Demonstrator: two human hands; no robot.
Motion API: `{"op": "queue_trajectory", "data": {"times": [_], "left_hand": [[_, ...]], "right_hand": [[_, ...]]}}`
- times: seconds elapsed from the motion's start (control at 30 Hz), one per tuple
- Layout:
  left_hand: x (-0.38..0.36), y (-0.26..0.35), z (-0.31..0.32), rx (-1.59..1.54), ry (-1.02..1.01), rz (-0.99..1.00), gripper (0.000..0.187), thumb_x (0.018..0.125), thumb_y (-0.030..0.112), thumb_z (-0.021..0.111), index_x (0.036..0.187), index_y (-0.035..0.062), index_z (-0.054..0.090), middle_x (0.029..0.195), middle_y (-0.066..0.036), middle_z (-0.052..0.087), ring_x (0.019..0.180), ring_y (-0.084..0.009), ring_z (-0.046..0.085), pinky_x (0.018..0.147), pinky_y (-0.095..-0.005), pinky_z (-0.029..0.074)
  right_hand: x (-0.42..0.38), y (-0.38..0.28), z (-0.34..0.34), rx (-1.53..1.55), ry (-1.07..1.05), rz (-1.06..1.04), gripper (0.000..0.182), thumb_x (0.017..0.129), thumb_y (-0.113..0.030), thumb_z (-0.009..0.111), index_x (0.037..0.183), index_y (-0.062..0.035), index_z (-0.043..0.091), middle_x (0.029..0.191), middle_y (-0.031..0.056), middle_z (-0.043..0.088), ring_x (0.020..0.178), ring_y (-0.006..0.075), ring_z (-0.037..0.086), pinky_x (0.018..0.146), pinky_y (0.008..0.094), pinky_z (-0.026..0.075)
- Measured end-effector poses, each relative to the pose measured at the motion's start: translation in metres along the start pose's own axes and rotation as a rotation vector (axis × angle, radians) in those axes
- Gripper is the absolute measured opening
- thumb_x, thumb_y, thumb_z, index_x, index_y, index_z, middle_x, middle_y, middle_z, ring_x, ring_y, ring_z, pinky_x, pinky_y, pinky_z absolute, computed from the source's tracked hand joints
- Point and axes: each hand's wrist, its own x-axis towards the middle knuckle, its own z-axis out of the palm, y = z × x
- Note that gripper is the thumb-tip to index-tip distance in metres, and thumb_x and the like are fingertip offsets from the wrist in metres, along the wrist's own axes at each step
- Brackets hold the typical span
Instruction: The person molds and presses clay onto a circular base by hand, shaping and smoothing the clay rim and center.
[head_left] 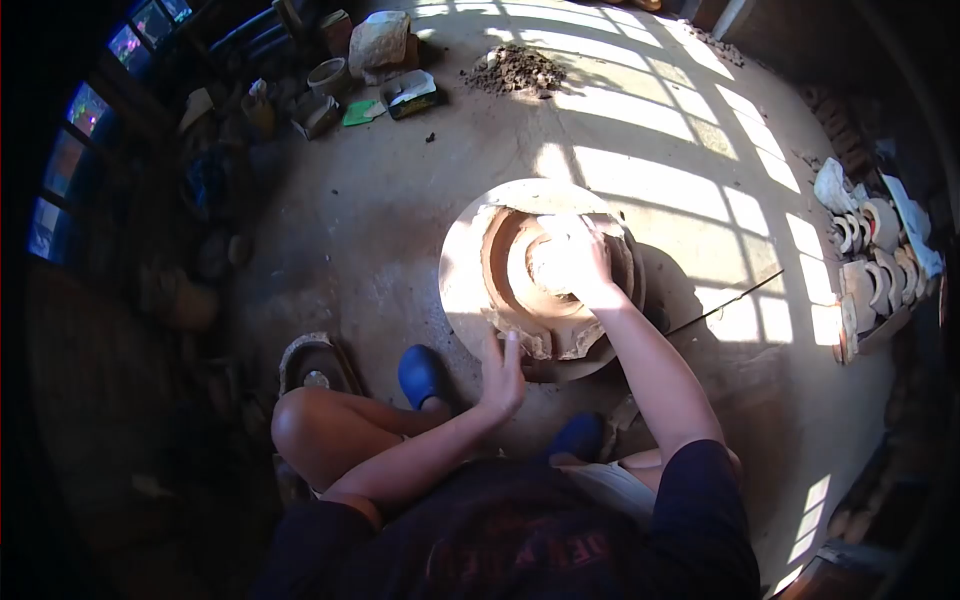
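A round potter's wheel (462, 262) stands in front of me, partly in bright sun. On it lies a broad ring of brown clay (497, 262) with a rough, broken outer edge and a pale raised middle. My right hand (585, 262) reaches over the far right part of the ring and rests at the raised middle. Glare washes out its fingers and whatever lies beneath them. My left hand (503, 375) is at the near edge of the clay, fingers stretched upward and apart, fingertips right at the rough rim, holding nothing.
Blue clogs (424, 376) are on my feet by the wheel. A curved trough-like piece (318, 365) sits at my left knee. Ahead lie a heap of dry clumps (515, 72) and a dark box (410, 95). Curved pieces (880, 285) are stacked at right; a thin stick (735, 300) lies nearby.
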Motion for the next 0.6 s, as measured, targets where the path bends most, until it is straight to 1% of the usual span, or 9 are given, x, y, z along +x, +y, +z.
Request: {"op": "queue_trajectory", "data": {"times": [0.07, 0.17, 0.27, 0.37, 0.4, 0.47, 0.5, 0.53, 0.6], "left_hand": [[0.006, -0.007, -0.002, 0.01, -0.087, 0.088, 0.044, 0.111, 0.025, 0.041, 0.142, -0.0064, 0.041, 0.137, -0.032, 0.054, 0.129, -0.0454, 0.052, 0.109, -0.0489, 0.038], [0.018, -0.014, -0.004, -0.029, -0.072, 0.105, 0.041, 0.111, 0.024, 0.04, 0.138, -0.0068, 0.044, 0.131, -0.032, 0.056, 0.122, -0.0447, 0.055, 0.105, -0.0488, 0.04], [0.032, -0.026, -0.008, -0.004, -0.021, 0.128, 0.036, 0.111, 0.022, 0.039, 0.131, -0.006, 0.049, 0.121, -0.029, 0.059, 0.112, -0.0434, 0.056, 0.101, -0.0495, 0.041], [0.054, -0.024, -0.022, -0.008, -0.078, 0.042, 0.031, 0.109, 0.019, 0.04, 0.123, -0.0051, 0.053, 0.113, -0.026, 0.06, 0.104, -0.0398, 0.057, 0.097, -0.0486, 0.043], [0.063, -0.02, -0.029, 0.081, -0.102, 0.058, 0.033, 0.108, 0.018, 0.041, 0.129, -0.0049, 0.053, 0.117, -0.025, 0.061, 0.108, -0.0366, 0.059, 0.096, -0.0462, 0.045], [0.078, -0.009, -0.035, 0.078, -0.057, 0.009, 0.037, 0.108, 0.02, 0.042, 0.134, -0.0052, 0.051, 0.119, -0.026, 0.061, 0.108, -0.0348, 0.061, 0.094, -0.0448, 0.047], [0.082, -0.007, -0.038, 0.076, -0.036, -0.014, 0.04, 0.108, 0.02, 0.042, 0.136, -0.0054, 0.051, 0.12, -0.026, 0.061, 0.109, -0.0339, 0.062, 0.093, -0.044, 0.048], [0.08, -0.008, -0.044, 0.093, -0.025, -0.105, 0.045, 0.108, 0.025, 0.044, 0.142, -0.0053, 0.047, 0.121, -0.027, 0.062, 0.106, -0.0331, 0.064, 0.092, -0.0435, 0.05], [0.064, -0.011, -0.039, 0.146, 0.066, -0.027, 0.046, 0.109, 0.026, 0.042, 0.143, -0.0056, 0.045, 0.121, -0.027, 0.062, 0.105, -0.0334, 0.064, 0.093, -0.0438, 0.05]], "right_hand": [[0.001, 0.006, 0.007, 0.035, 0.013, -0.027, 0.031, 0.085, -0.015, 0.07, 0.116, -0.0111, 0.073, 0.111, 0.0111, 0.071, 0.109, 0.0335, 0.066, 0.096, 0.044, 0.054], [0.002, -0.001, 0.003, 0.139, -0.017, 0.012, 0.028, 0.086, -0.015, 0.069, 0.114, -0.0114, 0.073, 0.111, 0.0107, 0.071, 0.108, 0.0315, 0.067, 0.095, 0.0434, 0.054], [0.002, 0.003, 0.006, 0.083, -0.085, 0.005, 0.029, 0.084, -0.013, 0.068, 0.112, -0.0106, 0.07, 0.114, 0.0112, 0.069, 0.109, 0.0319, 0.065, 0.095, 0.044, 0.053], [0.006, -0.006, 0.002, 0.059, -0.109, 0.054, 0.024, 0.084, -0.011, 0.067, 0.107, -0.0107, 0.07, 0.111, 0.0108, 0.07, 0.106, 0.0319, 0.066, 0.094, 0.0437, 0.053], [0.008, -0.011, -0.002, 0.103, -0.112, 0.083, 0.024, 0.084, -0.011, 0.066, 0.108, -0.0111, 0.071, 0.11, 0.011, 0.071, 0.105, 0.0321, 0.067, 0.094, 0.0437, 0.054], [0.011, -0.021, -0.009, 0.191, -0.115, 0.143, 0.025, 0.084, -0.01, 0.065, 0.108, -0.0118, 0.071, 0.107, 0.0115, 0.072, 0.102, 0.0325, 0.068, 0.093, 0.0437, 0.054], [0.011, -0.02, -0.006, 0.167, -0.117, 0.113, 0.025, 0.084, -0.009, 0.065, 0.108, -0.0117, 0.072, 0.107, 0.012, 0.072, 0.102, 0.0329, 0.068, 0.093, 0.0437, 0.054], [0.012, -0.02, -0.003, 0.141, -0.12, 0.082, 0.026, 0.084, -0.008, 0.064, 0.108, -0.0115, 0.072, 0.107, 0.0124, 0.073, 0.101, 0.0333, 0.068, 0.093, 0.0437, 0.054], [0.014, -0.019, -0.001, 0.125, -0.125, 0.019, 0.026, 0.086, -0.008, 0.062, 0.109, -0.0111, 0.073, 0.105, 0.0136, 0.073, 0.1, 0.0343, 0.069, 0.091, 0.0439, 0.055]]}}
